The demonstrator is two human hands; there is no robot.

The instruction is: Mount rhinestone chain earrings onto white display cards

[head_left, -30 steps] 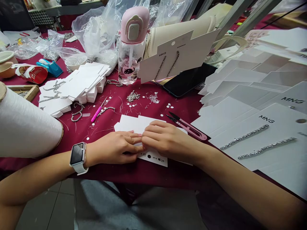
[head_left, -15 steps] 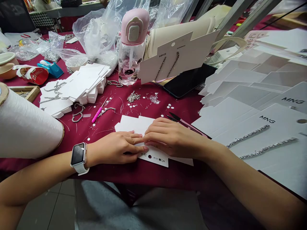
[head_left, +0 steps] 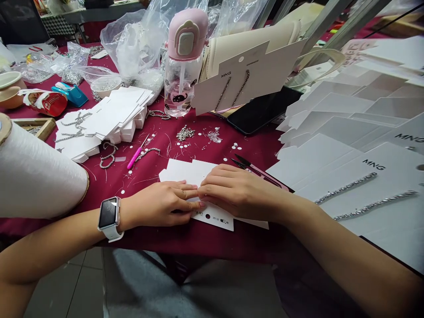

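My left hand (head_left: 167, 201), with a watch (head_left: 109, 216) on its wrist, lies with fingers stretched out on a white card (head_left: 218, 219). Printed marks and a round hole show near that card's front edge. Over the same card, my right hand (head_left: 236, 190) has its fingers bent and pressed together, their tips close to my left fingertips. Whatever those fingers pinch is hidden. Another white card (head_left: 180, 170) shows behind both hands. Pink-handled scissors (head_left: 255, 170) lie just beyond my right hand.
Spread over the right side are cards with silver chains (head_left: 354, 187). A clear bottle with a pink lid (head_left: 182, 66) stands behind, near a black phone (head_left: 261, 115). To the left are a pink hook tool (head_left: 134, 157), stacked cards (head_left: 112, 110) and a large thread spool (head_left: 39, 176).
Both hands stay almost exactly where they were on the card. The view has shifted very slightly; nothing else has visibly moved.
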